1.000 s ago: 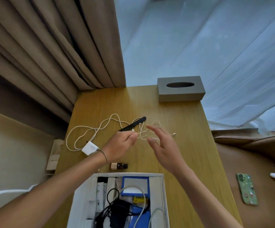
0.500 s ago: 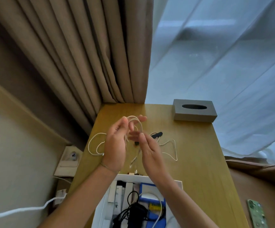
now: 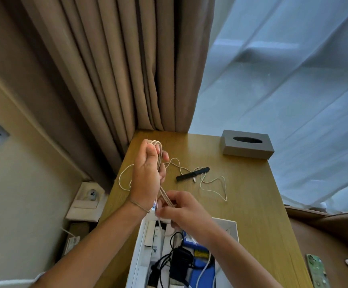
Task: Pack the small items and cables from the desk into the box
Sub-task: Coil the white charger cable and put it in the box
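Coiling the white cable above the counter, over the open box.

Head view: my left hand (image 3: pixel 146 177) is raised with its grip curled round the looped white cable (image 3: pixel 212 180), while my right hand (image 3: pixel 184 210) pinches the lower strands just above the white box (image 3: pixel 136 260). The cable's loose end trails across the wooden counter (image 3: pixel 256 204), beside a black pen-like stick (image 3: pixel 192 173). Black cables and blue packs already lie in the box. A grey tissue box (image 3: pixel 248 146) stands at the far edge.
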`<action>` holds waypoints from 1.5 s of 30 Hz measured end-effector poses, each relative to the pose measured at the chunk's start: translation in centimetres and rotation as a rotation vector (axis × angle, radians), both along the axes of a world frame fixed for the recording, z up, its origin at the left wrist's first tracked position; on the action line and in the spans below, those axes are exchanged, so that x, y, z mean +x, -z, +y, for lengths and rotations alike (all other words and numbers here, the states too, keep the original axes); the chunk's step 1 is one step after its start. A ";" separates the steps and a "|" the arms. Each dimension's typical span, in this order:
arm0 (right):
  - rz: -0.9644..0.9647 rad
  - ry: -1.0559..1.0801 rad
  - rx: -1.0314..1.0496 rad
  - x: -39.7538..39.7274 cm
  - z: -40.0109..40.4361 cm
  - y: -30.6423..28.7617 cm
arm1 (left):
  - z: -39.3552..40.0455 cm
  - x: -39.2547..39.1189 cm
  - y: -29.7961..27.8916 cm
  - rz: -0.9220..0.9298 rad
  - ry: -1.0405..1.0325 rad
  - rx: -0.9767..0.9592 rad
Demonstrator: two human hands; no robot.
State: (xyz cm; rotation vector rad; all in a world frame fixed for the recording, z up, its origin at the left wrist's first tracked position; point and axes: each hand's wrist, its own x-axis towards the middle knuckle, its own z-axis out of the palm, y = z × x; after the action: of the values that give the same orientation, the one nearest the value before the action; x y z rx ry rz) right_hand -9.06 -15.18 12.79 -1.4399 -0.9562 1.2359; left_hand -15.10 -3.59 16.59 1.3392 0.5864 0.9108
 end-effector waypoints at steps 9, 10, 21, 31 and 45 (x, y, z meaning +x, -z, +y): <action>0.070 0.012 -0.107 -0.8 -1.9 0.3 | -0.1 -2.6 1.8 0.140 0.075 0.034; 0.055 -0.004 -0.129 -0.7 -2.3 0.5 | -0.2 -3.0 2.3 0.155 0.098 0.015; -0.468 -0.144 -0.359 0.5 -8.1 6.7 | -1.9 -8.2 10.4 0.543 0.234 -0.012; -0.838 -0.458 -0.575 -0.5 -11.9 11.8 | -4.1 -11.2 14.4 1.078 0.565 0.910; -1.069 -0.437 -0.515 -1.5 -12.5 15.6 | -7.0 -10.8 17.1 1.555 1.024 1.241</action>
State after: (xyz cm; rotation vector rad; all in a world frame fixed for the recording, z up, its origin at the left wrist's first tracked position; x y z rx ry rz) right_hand -10.52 -27.70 -2.80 -2.4934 -1.8140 0.9997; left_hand -25.92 -10.59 -0.54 2.9639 0.2432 -1.0496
